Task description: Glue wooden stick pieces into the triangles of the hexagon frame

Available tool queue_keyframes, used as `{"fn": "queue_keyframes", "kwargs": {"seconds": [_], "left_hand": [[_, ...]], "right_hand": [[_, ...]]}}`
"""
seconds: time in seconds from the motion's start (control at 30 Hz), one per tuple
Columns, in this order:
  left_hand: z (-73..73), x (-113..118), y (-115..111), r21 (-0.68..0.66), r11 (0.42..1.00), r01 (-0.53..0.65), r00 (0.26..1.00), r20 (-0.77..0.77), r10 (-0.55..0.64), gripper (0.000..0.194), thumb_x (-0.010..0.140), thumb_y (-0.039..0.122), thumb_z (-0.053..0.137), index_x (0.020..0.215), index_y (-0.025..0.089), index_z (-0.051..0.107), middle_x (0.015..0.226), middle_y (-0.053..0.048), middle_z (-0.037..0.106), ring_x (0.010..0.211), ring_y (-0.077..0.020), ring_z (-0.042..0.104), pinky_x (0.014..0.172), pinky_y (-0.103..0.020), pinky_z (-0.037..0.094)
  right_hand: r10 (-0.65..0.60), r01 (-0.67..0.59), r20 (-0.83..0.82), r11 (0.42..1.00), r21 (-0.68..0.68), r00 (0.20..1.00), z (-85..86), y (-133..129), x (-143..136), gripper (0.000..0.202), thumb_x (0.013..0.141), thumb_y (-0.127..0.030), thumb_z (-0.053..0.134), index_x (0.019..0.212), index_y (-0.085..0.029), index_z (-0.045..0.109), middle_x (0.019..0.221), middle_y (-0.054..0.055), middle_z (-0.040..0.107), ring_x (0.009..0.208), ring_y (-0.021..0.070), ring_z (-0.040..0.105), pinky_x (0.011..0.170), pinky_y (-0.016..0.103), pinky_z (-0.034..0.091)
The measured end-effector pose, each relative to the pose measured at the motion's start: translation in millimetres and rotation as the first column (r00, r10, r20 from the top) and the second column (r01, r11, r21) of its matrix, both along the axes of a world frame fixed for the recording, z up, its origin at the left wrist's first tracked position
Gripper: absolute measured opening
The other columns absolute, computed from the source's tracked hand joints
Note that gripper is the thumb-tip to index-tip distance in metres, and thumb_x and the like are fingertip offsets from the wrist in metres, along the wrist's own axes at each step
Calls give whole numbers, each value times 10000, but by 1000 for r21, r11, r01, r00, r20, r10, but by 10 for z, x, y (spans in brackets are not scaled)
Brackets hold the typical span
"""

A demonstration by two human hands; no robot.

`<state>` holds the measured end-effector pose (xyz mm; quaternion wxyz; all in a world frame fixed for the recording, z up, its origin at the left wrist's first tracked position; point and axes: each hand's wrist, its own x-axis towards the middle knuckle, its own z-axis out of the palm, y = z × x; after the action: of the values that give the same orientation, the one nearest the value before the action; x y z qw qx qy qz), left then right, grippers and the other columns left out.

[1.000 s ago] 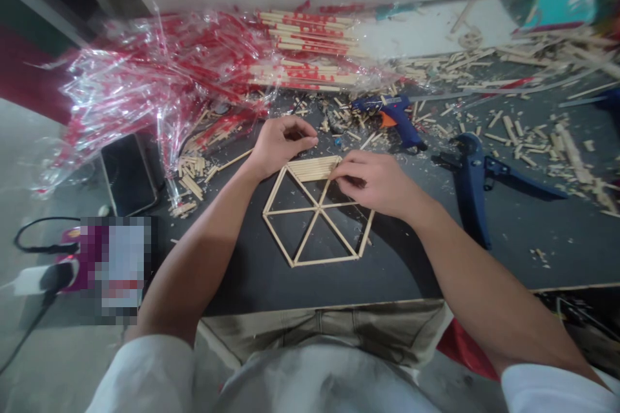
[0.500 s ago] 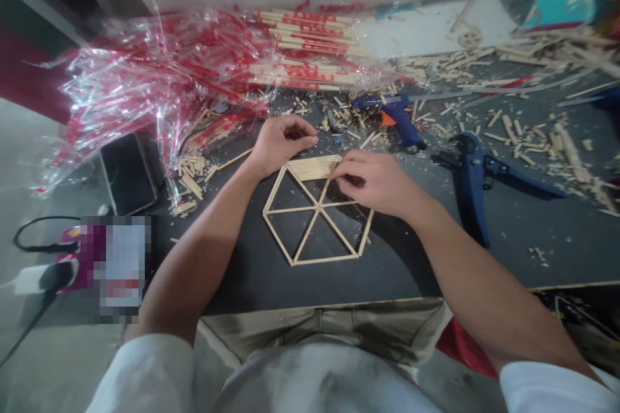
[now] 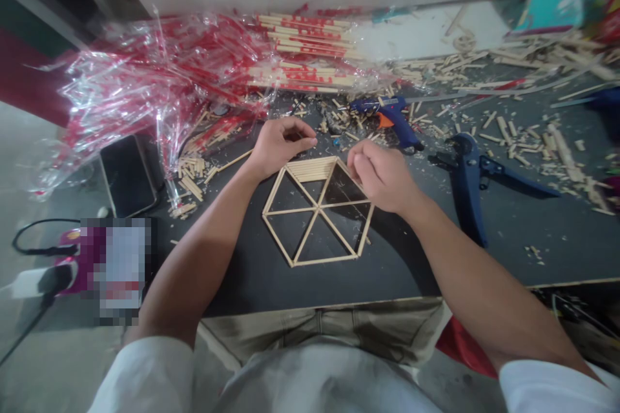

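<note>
A flat hexagon frame [image 3: 325, 261] of thin wooden sticks lies on the dark table, with spokes meeting at its middle. Short sticks [image 3: 311, 170] fill the outer part of its far wedge, side by side. My left hand [image 3: 283, 145] is over the far left corner, thumb and fingertips brought together in a ring; anything between the tips is too small to make out. Beside the far right corner is my right hand [image 3: 382, 174], fingers curled and thumb pressed in. Whatever it may hold is hidden.
Beyond the frame lie a blue glue gun [image 3: 400, 121] and wrapped stick bundles [image 3: 310, 39]. Blue cutters [image 3: 469, 184] rest at right among stick scraps. Crumpled plastic wrapping [image 3: 159, 71], a phone [image 3: 128, 174], cut sticks [image 3: 191, 174] and a power strip [image 3: 72, 251] are at left.
My right hand has drawn back to the right from the filled wedge, baring the corner and the row's right end. My left hand has hardly moved.
</note>
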<state>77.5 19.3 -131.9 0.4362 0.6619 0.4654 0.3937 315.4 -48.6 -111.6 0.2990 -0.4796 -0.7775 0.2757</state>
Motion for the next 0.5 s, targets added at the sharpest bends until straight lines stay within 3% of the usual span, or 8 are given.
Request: {"fn": "queue_keyframes", "kwargs": {"seconds": [0.17, 0.33, 0.5], "left_hand": [[1, -2, -2, -15, 1000, -4, 1000, 1, 4, 190, 725, 313, 833, 797, 154, 758, 746, -29, 724, 646, -110, 583, 630, -258, 480], [-5, -6, -2, -13, 1000, -1, 1000, 14, 1, 198, 720, 314, 838, 803, 154, 758, 744, -27, 720, 623, -99, 559, 618, -256, 464], [-6, -7, -4, -7, 1000, -5, 1000, -4, 5, 183, 731, 307, 839, 802, 161, 753, 751, -26, 721, 633, -103, 562, 624, -258, 467]], "right_hand": [[-52, 53, -14, 997, 58, 999, -27, 32, -16, 158, 1038, -280, 448, 932, -249, 561, 723, 7, 648, 571, 166, 566, 642, 342, 442], [98, -100, 21, 979, 178, 995, -74, 63, -14, 86, 978, -253, 615, 917, -230, 671, 875, 52, 689, 656, 163, 586, 639, 330, 475], [218, -222, 40, 960, 173, 975, -91, 68, 15, 88, 980, -234, 649, 899, -226, 682, 937, 48, 677, 624, 135, 541, 635, 326, 465]]}}
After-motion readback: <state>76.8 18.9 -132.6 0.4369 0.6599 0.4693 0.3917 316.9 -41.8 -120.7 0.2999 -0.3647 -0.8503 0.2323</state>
